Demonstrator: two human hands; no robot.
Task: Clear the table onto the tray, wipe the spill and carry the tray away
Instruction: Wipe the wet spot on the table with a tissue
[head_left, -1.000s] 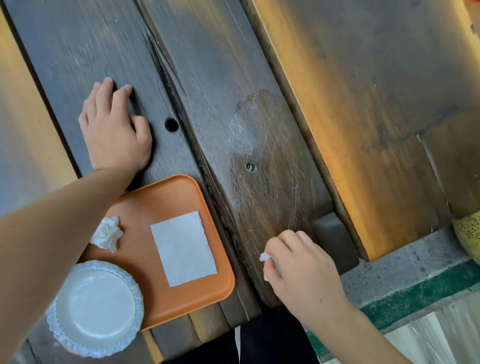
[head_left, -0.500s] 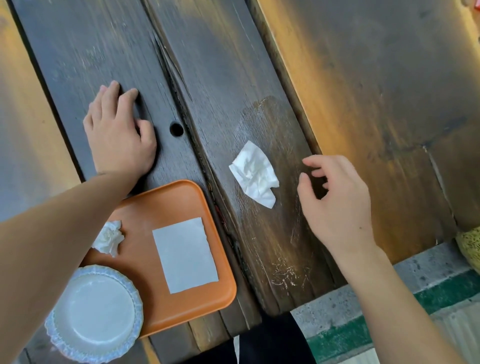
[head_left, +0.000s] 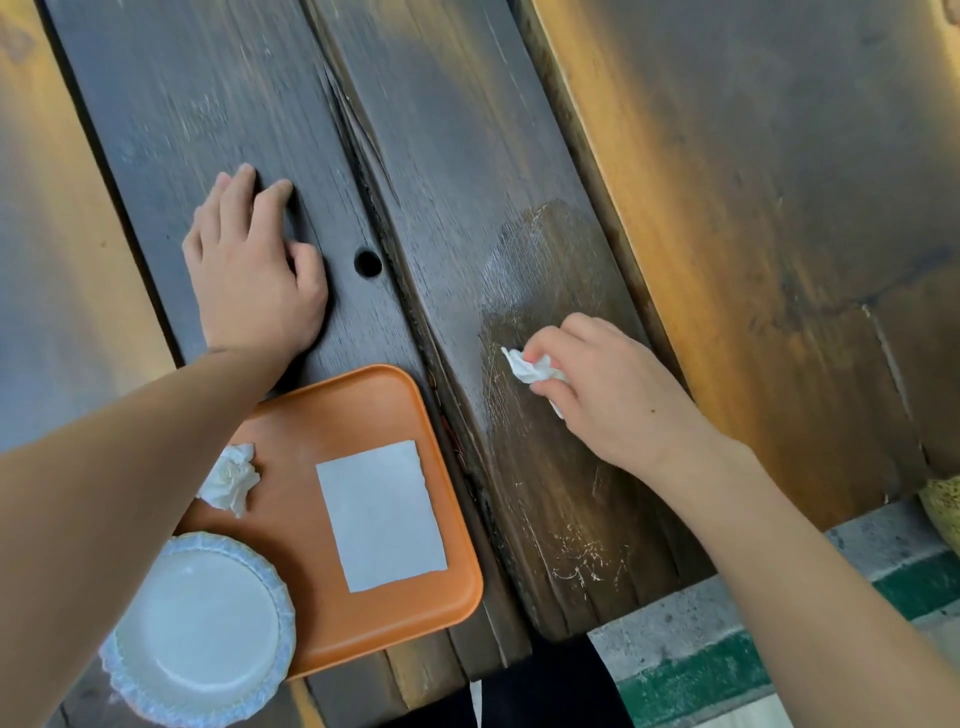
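Note:
My right hand (head_left: 608, 387) pinches a crumpled white tissue (head_left: 527, 367) against the dark wooden table (head_left: 457, 156), on a wet smeared patch (head_left: 540, 260). My left hand (head_left: 249, 275) lies flat on the left plank, fingers together, holding nothing. Just below it sits an orange tray (head_left: 363, 410). On the tray lie a flat white napkin (head_left: 382, 514), a crumpled white tissue ball (head_left: 231, 475) and a white paper plate (head_left: 200, 631) with a frilled rim that overhangs the tray's near left corner.
A round hole (head_left: 368, 263) pierces the left plank beside a long crack between planks. A lighter wooden bench (head_left: 753, 208) runs along the right. Grey paving with a green stripe (head_left: 701, 675) shows below the table's near edge.
One second ago my right hand held the tissue near the table's near edge. Half a second ago the tissue lay loose on the wet patch. Now my right hand grips it again.

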